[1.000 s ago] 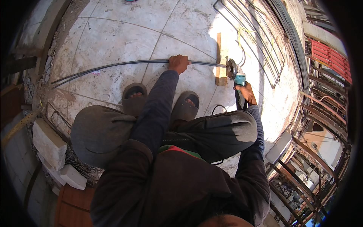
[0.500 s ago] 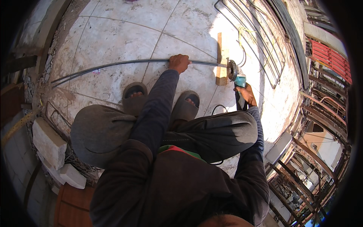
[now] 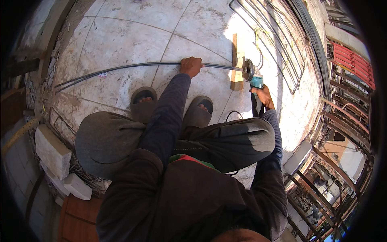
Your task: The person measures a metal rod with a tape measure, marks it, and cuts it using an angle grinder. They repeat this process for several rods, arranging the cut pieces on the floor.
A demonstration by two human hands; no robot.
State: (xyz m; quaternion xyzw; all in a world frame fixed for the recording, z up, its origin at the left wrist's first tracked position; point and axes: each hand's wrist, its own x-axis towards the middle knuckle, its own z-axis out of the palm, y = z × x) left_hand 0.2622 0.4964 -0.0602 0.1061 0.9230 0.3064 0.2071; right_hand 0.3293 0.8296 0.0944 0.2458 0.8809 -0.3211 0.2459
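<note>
Two thin dark metal rods run side by side across the tiled floor, their far-left ends slightly apart. My left hand is closed around them near their right part. Their right ends rest over a wooden block. My right hand grips a teal angle grinder by its body. The grinder's round disc and guard stand at the rod ends, just right of the block. Whether the disc touches the rods cannot be made out.
Bent metal rods lie on the floor at the right, beside a bundle of long bars. A yellow cord lies among them. A red slatted rack stands far right. Pale stone blocks sit at the left. My sandalled feet are below the rods.
The grinder has shifted slightly right and up, its disc turned a little. My left hand and the rods have barely moved.
</note>
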